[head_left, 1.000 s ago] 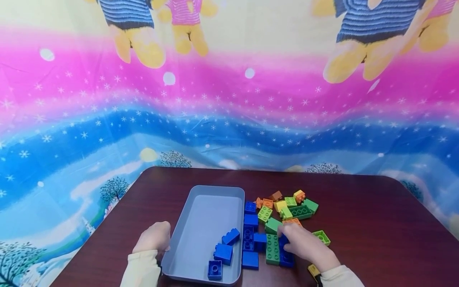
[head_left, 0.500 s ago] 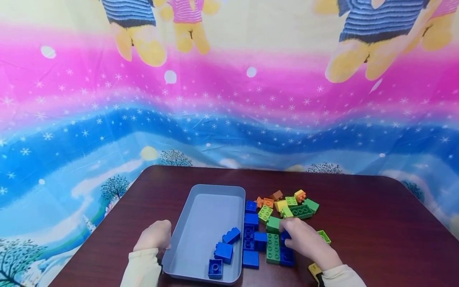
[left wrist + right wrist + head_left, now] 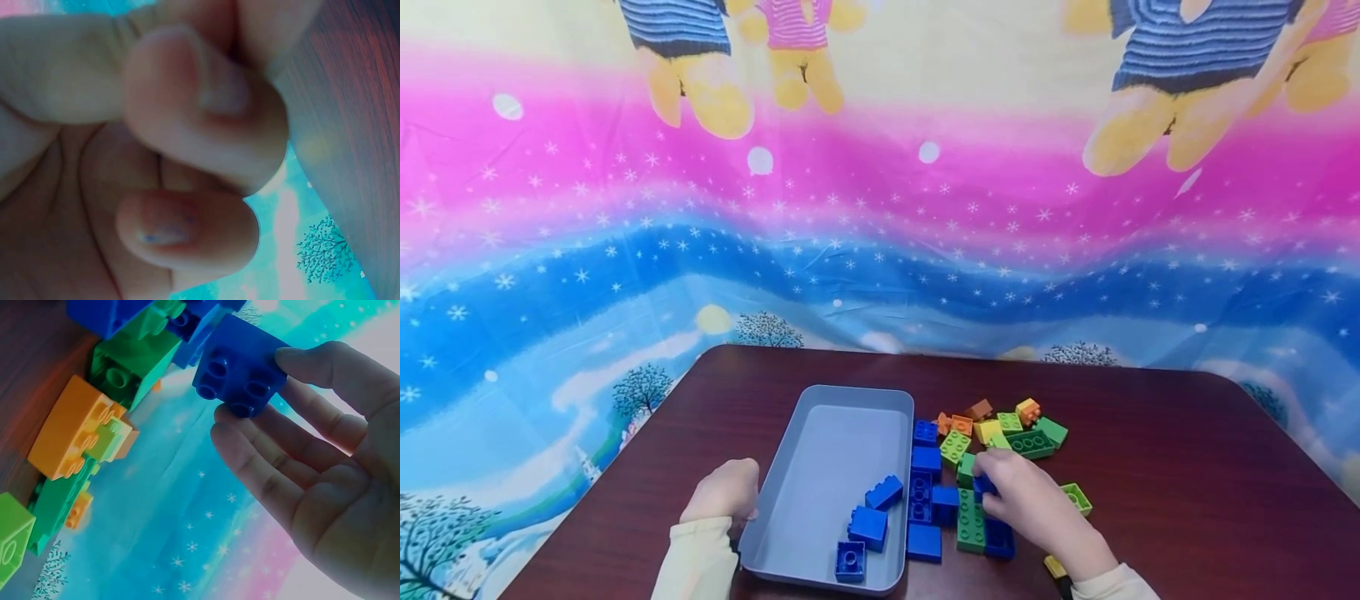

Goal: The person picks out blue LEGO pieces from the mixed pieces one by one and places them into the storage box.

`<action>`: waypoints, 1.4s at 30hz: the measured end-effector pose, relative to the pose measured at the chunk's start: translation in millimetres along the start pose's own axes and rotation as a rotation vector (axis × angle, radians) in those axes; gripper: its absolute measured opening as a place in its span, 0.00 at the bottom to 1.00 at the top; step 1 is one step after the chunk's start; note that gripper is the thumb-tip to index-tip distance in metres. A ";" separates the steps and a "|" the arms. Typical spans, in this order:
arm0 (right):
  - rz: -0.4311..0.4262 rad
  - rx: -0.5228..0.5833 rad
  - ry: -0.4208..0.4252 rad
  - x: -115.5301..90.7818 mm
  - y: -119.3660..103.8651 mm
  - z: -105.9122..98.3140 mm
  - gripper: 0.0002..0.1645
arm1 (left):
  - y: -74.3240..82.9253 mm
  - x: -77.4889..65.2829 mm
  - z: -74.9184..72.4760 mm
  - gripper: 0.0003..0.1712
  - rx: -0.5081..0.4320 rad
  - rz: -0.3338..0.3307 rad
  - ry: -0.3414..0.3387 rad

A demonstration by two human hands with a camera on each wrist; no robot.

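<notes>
My right hand [image 3: 1030,500] pinches a blue toy brick [image 3: 240,365] between thumb and fingers, its studs showing in the right wrist view. In the head view this brick is partly covered by the hand and sits over a long green brick [image 3: 971,521]. Another blue brick [image 3: 999,540] lies beside the green one, under the hand. My left hand [image 3: 724,490] is curled into a fist at the left side of a grey tray [image 3: 827,450]; nothing shows between its fingers in the left wrist view. Inside the tray are three blue bricks, one of them [image 3: 868,527] in the middle.
Several blue bricks [image 3: 924,542] line the tray's right side. Behind the right hand lie green, yellow and orange bricks, among them a dark green one [image 3: 1030,443]. A lime brick [image 3: 1077,498] is to its right. A printed cloth [image 3: 880,208] hangs behind the brown table [image 3: 1180,467].
My right hand has taken hold of a blue brick beside the long green one and raised it slightly toward the left. The left hand and the tray have stayed in place.
</notes>
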State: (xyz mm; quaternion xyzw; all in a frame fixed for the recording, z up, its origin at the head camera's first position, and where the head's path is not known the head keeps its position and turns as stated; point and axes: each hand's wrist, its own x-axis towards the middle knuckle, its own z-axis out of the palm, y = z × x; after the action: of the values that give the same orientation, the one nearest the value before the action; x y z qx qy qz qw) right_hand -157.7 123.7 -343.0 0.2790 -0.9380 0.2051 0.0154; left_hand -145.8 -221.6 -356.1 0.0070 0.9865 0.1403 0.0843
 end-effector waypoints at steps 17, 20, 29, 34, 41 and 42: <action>-0.183 -0.069 0.212 -5.6 -28.9 5.8 0.11 | 0.9 -0.5 -0.3 0.16 -0.010 0.006 0.011; -0.237 -0.081 0.271 -5.1 -36.4 9.2 0.12 | 1.2 -0.5 -0.8 0.17 -0.002 0.011 0.019; -0.370 -0.091 0.291 -4.2 -57.5 27.4 0.12 | 3.0 0.4 -2.3 0.18 0.015 0.021 0.040; -0.387 -0.054 0.166 -6.2 -65.7 31.5 0.11 | 3.2 0.1 -2.1 0.17 0.018 0.014 0.027; -0.436 -0.011 0.011 -2.6 -71.8 37.8 0.09 | 1.3 -0.3 -1.4 0.16 0.013 0.009 0.017; -0.435 -0.006 -0.011 -2.1 -72.0 39.1 0.09 | 1.0 -0.4 -1.3 0.16 0.011 0.009 0.017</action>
State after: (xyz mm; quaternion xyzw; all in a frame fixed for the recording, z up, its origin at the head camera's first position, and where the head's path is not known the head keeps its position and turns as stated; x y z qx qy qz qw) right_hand -114.5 54.6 -352.0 0.4760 -0.8563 0.1928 0.0551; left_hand -145.6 -221.0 -354.5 0.0109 0.9879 0.1352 0.0753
